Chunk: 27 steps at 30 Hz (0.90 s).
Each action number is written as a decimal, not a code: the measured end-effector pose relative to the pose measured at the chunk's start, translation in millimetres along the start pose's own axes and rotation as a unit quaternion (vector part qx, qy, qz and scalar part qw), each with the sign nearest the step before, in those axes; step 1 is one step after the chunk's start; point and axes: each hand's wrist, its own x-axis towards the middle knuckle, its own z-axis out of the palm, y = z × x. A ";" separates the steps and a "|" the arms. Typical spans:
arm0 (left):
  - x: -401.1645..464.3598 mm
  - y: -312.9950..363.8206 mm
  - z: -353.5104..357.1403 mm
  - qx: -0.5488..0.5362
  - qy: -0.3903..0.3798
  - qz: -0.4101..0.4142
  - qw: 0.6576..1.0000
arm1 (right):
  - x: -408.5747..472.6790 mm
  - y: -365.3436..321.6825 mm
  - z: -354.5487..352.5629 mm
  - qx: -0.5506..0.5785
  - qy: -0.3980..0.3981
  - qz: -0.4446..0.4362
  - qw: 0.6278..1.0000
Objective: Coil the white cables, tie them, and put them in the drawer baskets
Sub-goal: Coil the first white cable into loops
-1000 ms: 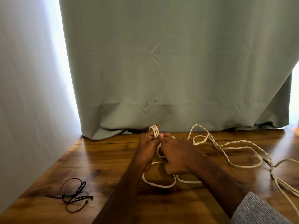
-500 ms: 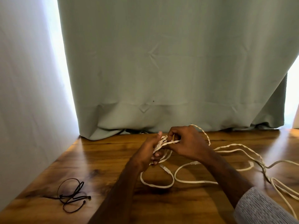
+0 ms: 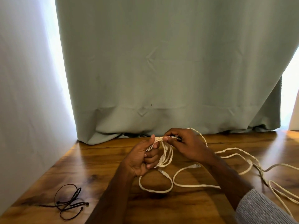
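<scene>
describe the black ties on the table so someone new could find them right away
Start at the wooden table below the green curtain, then go to its near left corner, beside the white wall. The black ties lie there in a thin, loose tangle, alone and untouched, the only dark cord; every other cable is white.

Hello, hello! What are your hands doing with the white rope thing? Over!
Left hand holds white cable coil. Right hand pinches a strand at its top. Loose cable trails right on table. Black ties untouched, nothing blocking.
</scene>
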 end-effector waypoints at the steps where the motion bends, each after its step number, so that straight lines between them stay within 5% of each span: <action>1: 0.1 0.0 1.9 -0.031 -0.013 0.000 0.999 | 0.1 -2.9 0.4 0.024 -0.018 0.007 1.000; 7: 5.9 -3.2 20.9 -0.160 -0.005 0.076 0.984 | 0.0 -29.7 -3.6 0.281 -0.067 0.145 0.946; 15: 8.8 -9.1 30.2 -0.152 0.104 0.100 0.978 | -4.6 -15.2 -5.6 0.346 -0.133 0.155 0.916; 18: 11.3 -13.8 23.7 -0.132 0.118 0.095 0.980 | -3.4 -17.6 2.8 0.323 -0.106 0.154 0.928; 23: 12.0 -17.0 18.4 -0.150 0.034 0.089 0.984 | 0.5 -19.3 9.9 0.215 -0.031 0.158 0.963; 27: 18.9 -19.1 25.8 -0.141 0.062 0.091 0.984 | 3.5 -15.7 12.8 0.225 0.012 0.153 0.962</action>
